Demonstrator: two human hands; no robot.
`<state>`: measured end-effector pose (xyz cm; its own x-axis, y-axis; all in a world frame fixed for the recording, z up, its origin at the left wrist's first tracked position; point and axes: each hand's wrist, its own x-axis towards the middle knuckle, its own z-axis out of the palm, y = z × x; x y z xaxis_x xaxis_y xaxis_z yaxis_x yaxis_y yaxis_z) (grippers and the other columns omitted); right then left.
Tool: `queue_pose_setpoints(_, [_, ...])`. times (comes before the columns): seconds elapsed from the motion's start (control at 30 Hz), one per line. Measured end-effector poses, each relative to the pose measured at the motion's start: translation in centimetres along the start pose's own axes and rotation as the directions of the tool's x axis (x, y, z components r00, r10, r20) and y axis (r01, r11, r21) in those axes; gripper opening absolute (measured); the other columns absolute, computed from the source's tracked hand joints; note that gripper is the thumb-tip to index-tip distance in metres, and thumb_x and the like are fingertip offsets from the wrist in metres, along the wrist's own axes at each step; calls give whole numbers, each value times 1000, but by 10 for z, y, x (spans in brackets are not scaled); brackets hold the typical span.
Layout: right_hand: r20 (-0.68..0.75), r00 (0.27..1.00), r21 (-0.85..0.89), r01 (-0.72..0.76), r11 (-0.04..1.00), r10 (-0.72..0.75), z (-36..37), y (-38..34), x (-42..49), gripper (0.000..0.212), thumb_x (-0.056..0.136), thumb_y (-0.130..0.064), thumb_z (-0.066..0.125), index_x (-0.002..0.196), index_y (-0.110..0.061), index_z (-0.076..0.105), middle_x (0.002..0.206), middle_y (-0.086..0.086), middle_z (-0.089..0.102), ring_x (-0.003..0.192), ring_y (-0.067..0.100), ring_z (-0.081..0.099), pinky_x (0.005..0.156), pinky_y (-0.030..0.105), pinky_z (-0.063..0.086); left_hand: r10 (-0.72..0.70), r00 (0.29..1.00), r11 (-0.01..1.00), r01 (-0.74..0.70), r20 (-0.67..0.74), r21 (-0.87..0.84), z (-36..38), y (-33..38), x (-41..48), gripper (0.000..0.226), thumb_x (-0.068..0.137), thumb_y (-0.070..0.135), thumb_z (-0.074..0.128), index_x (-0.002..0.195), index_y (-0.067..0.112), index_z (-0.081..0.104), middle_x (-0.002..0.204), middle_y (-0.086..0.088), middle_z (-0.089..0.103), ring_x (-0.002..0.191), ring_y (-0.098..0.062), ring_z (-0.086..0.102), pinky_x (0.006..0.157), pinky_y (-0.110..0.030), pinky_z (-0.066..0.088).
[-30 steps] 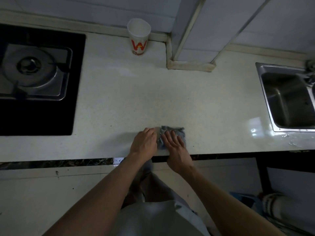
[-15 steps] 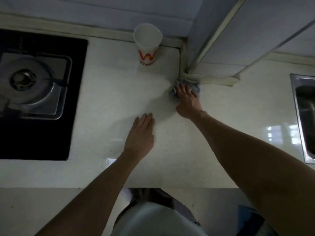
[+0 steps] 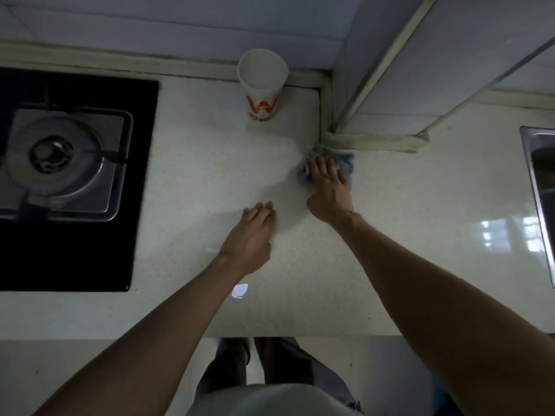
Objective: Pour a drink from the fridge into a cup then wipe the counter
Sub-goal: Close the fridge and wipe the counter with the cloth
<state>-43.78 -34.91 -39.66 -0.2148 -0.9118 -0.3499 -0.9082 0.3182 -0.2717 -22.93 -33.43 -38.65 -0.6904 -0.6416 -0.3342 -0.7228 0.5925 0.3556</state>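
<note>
At the far left of the frame, a black glass gas hob with a round steel burner (image 3: 70, 172) is set into a pale speckled stone counter (image 3: 405, 241). At upper centre, a white paper cup with a red W (image 3: 262, 85) stands upright against the back wall, probably parked clear of the wiping; whether it holds drink cannot be told. Just below centre, the person's left hand (image 3: 250, 235) rests on the counter, fingers loosely extended and holding nothing, seemingly a brace for the reach. To its right, the right hand (image 3: 329, 190) presses a crumpled grey-blue cloth (image 3: 345, 163) under flat fingers into the corner at the foot of a white tiled pillar (image 3: 384, 127). At the right edge, a steel sink (image 3: 540, 181) partly shows.
</note>
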Motion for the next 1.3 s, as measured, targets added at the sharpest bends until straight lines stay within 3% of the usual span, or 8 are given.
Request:
queue_pose_setpoints(0.23, [-24, 998, 85, 67, 994, -65, 58, -41, -139, 81, 84, -4, 47, 155, -20, 12, 162, 1, 3, 149, 19, -9, 122, 44, -5, 34, 998, 996, -38, -49, -78, -8, -3, 2, 51, 90, 4, 48, 141, 2, 43, 156, -14, 29, 144, -27, 25, 119, -30, 17])
queue_pose_setpoints(0.43, [20, 1000, 128, 16, 992, -19, 103, -65, -251, 68, 91, -40, 29, 154, -20, 12, 159, -1, 0, 146, 15, -17, 117, 32, -18, 29, 991, 993, -44, -132, -111, 14, 11, -49, 47, 91, 0, 43, 138, 2, 44, 154, -12, 32, 142, -25, 28, 117, -30, 23])
queue_pose_setpoints(0.57, [14, 998, 120, -54, 991, 53, 121, -74, -279, 64, 97, -42, 35, 151, -27, 4, 158, -6, -4, 144, 8, -26, 114, 26, -25, 98, 987, 995, -101, -124, -19, 24, 11, -77, 43, 93, 7, 44, 135, 1, 46, 152, -15, 35, 141, -26, 30, 119, -31, 22])
queue_pose_setpoints(0.7, [49, 997, 80, -58, 995, 54, 124, -71, -277, 63, 97, -57, 6, 153, -27, 5, 161, -4, 0, 149, 15, -13, 120, 40, -9, 120, 987, 993, -117, -103, 34, 18, 7, -79, 46, 96, 12, 40, 141, 1, 40, 155, -14, 30, 144, -23, 26, 121, -30, 17])
queue_pose_setpoints(0.83, [76, 997, 44, -14, 999, 10, 125, -63, -271, 58, 101, -46, 17, 154, -23, 15, 162, -1, 8, 150, 16, -5, 120, 46, 7, 100, 987, 995, -96, -126, 36, 11, -5, -70, 47, 96, 15, 39, 142, 2, 39, 156, -13, 30, 144, -21, 25, 121, -31, 17])
queue_pose_setpoints(1.0, [65, 996, 60, 50, 997, -54, 101, -61, -223, 61, 99, -49, 7, 155, -23, 12, 161, -3, 1, 150, 16, -8, 121, 40, -7, 107, 993, 991, -103, -53, 86, 6, -15, -57, 49, 97, 16, 41, 145, 3, 36, 158, -12, 26, 146, -22, 21, 121, -33, 17])
queue_pose_setpoints(1.13, [26, 999, 13, 41, 999, -41, 75, -59, -146, 64, 96, -45, 4, 155, -22, 12, 162, 0, 5, 150, 17, -7, 121, 38, -7, 75, 997, 984, -69, -36, 162, 1, -19, -41, 52, 90, 16, 50, 138, -1, 46, 149, -17, 41, 139, -28, 37, 118, -39, 27])
queue_pose_setpoints(1.3, [8, 1000, -15, 30, 999, -30, 34, -59, -37, 58, 102, -45, 11, 155, -22, 12, 163, 2, 4, 150, 19, -4, 121, 37, -7, 7, 999, 978, 0, -32, 207, -8, -21, -5, 66, 88, 25, 16, 143, -7, 35, 150, -23, 37, 141, -34, 33, 116, -47, 27])
